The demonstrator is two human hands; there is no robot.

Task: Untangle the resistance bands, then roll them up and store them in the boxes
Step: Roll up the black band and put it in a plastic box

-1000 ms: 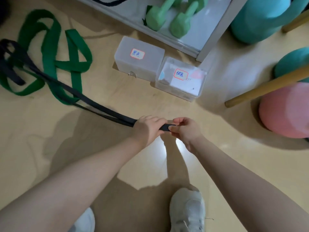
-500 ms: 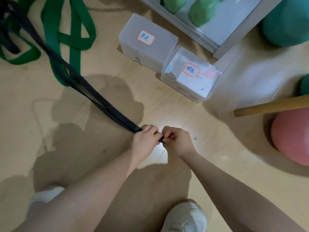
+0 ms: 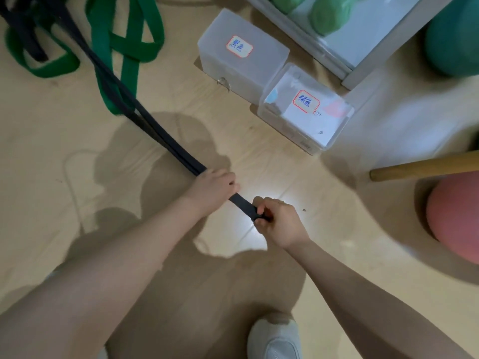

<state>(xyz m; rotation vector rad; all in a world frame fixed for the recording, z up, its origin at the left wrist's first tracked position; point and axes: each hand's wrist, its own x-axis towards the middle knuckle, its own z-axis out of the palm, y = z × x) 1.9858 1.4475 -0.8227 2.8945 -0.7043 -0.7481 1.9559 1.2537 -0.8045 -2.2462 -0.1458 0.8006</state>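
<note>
Wood floor (image 3: 285, 164): green band (image 3: 124, 47), two boxes (image 3: 241, 60), ball (image 3: 453, 216).

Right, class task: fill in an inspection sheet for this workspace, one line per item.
Surface: pale wooden floor, shadowed.
Job's things: black band stretched between both hands, running back across the green band; two lidded, labelled plastic boxes side by side.
Clutter: green dumbbells, wooden stick, pink ball, teal ball.
Grippers: left hand grips the black band; right hand pinches its end.
Cables: nothing seen.
Surroundings: white shelf frame; white shoe.
</note>
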